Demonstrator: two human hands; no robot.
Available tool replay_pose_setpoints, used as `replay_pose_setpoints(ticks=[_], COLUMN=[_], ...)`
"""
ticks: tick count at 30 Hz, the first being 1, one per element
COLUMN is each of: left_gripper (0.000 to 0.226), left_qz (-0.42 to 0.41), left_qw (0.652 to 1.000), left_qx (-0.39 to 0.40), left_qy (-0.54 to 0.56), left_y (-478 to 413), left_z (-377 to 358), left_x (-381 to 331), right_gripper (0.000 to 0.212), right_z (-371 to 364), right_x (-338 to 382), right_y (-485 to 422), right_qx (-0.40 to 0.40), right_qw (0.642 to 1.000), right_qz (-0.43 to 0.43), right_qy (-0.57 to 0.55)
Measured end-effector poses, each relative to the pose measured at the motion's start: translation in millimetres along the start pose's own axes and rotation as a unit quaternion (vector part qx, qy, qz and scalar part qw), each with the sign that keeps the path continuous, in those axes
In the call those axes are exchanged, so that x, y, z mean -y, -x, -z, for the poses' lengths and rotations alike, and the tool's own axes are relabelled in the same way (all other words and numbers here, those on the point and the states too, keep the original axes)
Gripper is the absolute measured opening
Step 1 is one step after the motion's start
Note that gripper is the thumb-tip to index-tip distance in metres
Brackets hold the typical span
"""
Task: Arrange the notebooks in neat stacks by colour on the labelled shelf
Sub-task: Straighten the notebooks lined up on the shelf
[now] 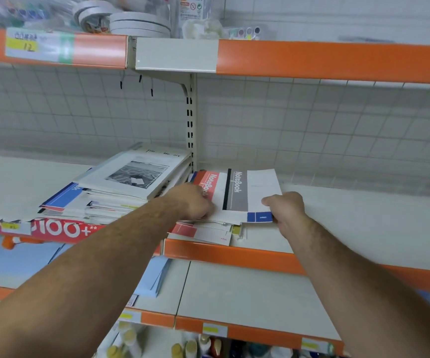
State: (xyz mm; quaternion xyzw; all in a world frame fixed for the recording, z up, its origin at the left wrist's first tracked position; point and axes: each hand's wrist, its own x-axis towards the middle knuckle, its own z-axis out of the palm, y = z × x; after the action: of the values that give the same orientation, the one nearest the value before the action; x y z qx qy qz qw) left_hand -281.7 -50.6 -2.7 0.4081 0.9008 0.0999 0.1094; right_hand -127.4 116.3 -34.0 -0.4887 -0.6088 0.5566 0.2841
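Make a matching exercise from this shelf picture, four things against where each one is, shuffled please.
Things: 1 grey-banded white paper notebook; 2 red-banded white paper notebook; 3 white notebook with black-and-white photo cover; 4 white round tape rolls.
Places: A upper shelf; B top of left pile; C pinched by right hand; D partly under the grey-banded one.
Pairs: 1-C, 2-D, 3-B, 4-A.

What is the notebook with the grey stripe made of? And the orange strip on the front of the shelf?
The grey-striped notebook looks like paper with a thin card cover. It is flat and printed, has a thin edge and shows no shine. The orange strip looks smooth and slightly glossy, with soft light patches. It is probably plastic or painted metal, but I cannot tell which.
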Motion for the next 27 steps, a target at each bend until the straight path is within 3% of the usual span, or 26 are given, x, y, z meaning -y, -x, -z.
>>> replay_pose_setpoints(ticks=[6, 10, 15, 18, 21, 27], left_gripper=[0.037, 0.048, 0.037, 0.024, 0.019, 0.02], left_qz=[-0.003, 0.015, -0.012, 0.008, 0.023, 0.077], left_qw=[0.999, 0.999, 0.996, 0.993, 0.958, 0.902], left_qx=[0.012, 0.018, -0.085, -0.078, -0.022, -0.035], left_qy=[-0.044, -0.042, -0.019, 0.092, 0.283, 0.423], left_y=[-5.5, -8.3, 10.9, 22.5, 40.3, 85.7], left_z=[-0.9, -1.3, -3.2, 1.4, 10.9, 25.9], left_x=[-1.5, -6.1, -15.4, -20.3, -22.6, 8.8], right_gripper=[0.018, 0.006, 0.015, 0.02, 0.014, 0.012], right_z=[4.3, 3.6, 13.3, 16.5, 15.8, -9.4], right_x=[-5.8, -5.5, 1.9, 8.8, 17.0, 29.6], right_y=[-9.3, -4.0, 12.0, 26.1, 45.7, 99.6], right_qx=[0.027, 0.032, 0.044, 0.049, 0.049, 0.057], right_qw=[0.999, 0.999, 0.998, 0.996, 0.994, 0.99], right_qz=[-0.025, -0.01, 0.015, 0.029, 0.051, 0.088], right_qy=[-0.006, -0.005, -0.042, -0.064, -0.082, -0.097])
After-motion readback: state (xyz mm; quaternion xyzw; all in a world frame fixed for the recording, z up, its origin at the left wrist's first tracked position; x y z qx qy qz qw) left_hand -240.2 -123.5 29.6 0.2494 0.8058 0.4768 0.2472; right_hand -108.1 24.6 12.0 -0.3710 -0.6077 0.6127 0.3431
